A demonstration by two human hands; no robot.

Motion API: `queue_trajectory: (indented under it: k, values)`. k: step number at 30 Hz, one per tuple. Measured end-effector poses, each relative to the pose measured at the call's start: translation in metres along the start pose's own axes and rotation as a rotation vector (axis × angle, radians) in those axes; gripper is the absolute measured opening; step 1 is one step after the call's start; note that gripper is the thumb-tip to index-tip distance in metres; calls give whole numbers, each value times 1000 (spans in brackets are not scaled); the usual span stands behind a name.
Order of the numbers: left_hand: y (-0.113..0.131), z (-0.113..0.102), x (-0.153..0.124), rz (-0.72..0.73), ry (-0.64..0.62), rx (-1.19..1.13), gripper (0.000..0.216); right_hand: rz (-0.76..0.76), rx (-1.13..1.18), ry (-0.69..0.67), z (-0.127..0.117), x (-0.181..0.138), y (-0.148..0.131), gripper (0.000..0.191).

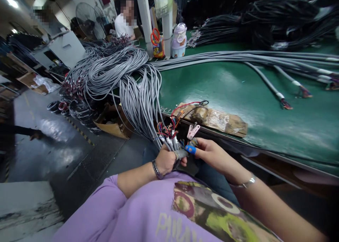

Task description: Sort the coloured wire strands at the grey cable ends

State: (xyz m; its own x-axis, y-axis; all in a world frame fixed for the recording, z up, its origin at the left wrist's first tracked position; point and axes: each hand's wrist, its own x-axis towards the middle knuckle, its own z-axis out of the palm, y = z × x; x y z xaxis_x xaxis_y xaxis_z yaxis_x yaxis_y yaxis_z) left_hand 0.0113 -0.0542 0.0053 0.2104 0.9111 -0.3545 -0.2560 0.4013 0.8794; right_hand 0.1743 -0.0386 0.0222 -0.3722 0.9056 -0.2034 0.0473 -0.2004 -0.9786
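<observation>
My left hand (165,161) is closed around a grey, tape-wrapped, tube-like piece (181,153) in front of my lap. Grey cables (150,118) come down right beside that hand, their ends stripped to coloured wires (168,131). My right hand (203,150), with a blue cover on the thumb, pinches the far end of the same taped piece. Fine coloured wires show between the hands, partly hidden by the fingers. Just above my right fingers is a pink clip (193,131) at the table edge.
The green table (225,90) carries a taped cardboard strip (225,122), looped grey cables (116,69), a lilac container (179,41) and orange-handled scissors (155,36). Black cable bundles (280,19) lie behind. A cardboard box (113,122) stands below left. A person (124,23) is across the table.
</observation>
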Motion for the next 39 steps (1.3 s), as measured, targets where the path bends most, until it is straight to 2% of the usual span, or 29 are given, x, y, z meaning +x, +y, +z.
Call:
queue_trajectory:
  k: [7, 14, 20, 24, 25, 28, 30, 32, 36, 39]
  values:
    - [-4, 0, 2, -3, -5, -19, 43, 33, 70, 42, 3, 2, 5, 35]
    - [-4, 0, 4, -2, 24, -15, 45, 28, 179, 147, 17, -2, 1, 14]
    - [-1, 1, 2, 1, 37, -36, 44, 23, 345, 386, 27, 3, 15, 10]
    - [1, -1, -3, -8, 28, -31, 42, 88, 654, 602, 11, 11, 24, 15]
    - [1, -2, -4, -7, 33, -38, 41, 109, 713, 610, 6, 11, 25, 17]
    - [-1, -4, -4, 7, 62, -74, 40, 178, 756, 383, 1, 7, 28, 15]
    - [-4, -4, -2, 23, 66, -78, 39, 208, 712, 224, 3, 1, 29, 24]
    - [-8, -5, 0, 40, 60, -65, 38, 193, 627, 128, 8, -3, 26, 34]
    - [-10, -6, 0, 39, 42, -28, 39, 96, 354, 103, 16, -5, 15, 33]
    - [-7, -8, 0, -1, -9, 1, 41, 28, 239, 96, 23, -4, 7, 31]
